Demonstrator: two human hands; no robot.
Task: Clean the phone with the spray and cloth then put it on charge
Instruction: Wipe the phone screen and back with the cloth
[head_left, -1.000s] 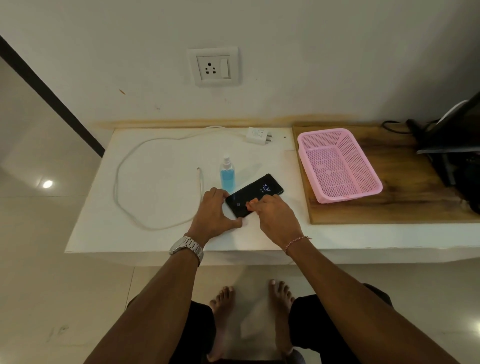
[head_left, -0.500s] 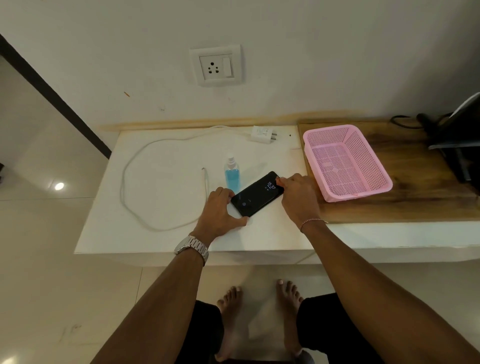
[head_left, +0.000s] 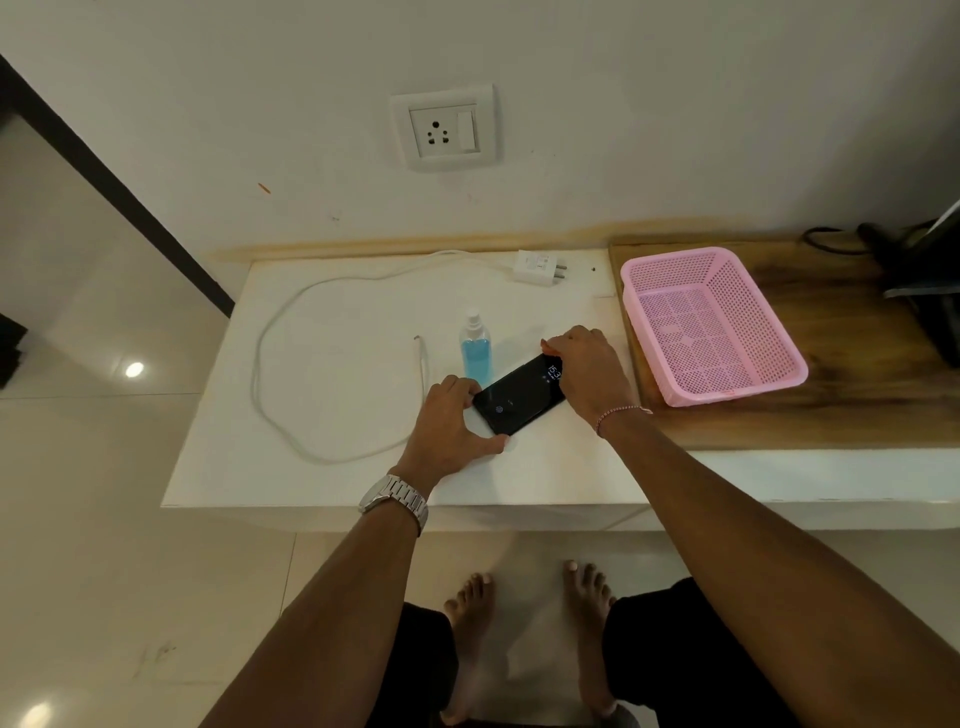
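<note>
Frame center: phone (head_left: 522, 395) flat on white bench (head_left: 337, 483), left hand (head_left: 452, 421) grip clamped on its lower-left end, right hand (head_left: 584, 369) fingers pressing upper-right end.

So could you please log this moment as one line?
phone flat on table | both hands on phone | spray upright behind | charger unplugged

- A pink basket (head_left: 712, 325) sits empty on a wooden board (head_left: 852, 410) at the right.
- Dark gear with black cables (head_left: 930, 270) crowds the far right edge.
- Glossy floor tiles (head_left: 93, 545) reflect ceiling lights.
- A black strip (head_left: 109, 176) runs diagonally at the left.
</note>
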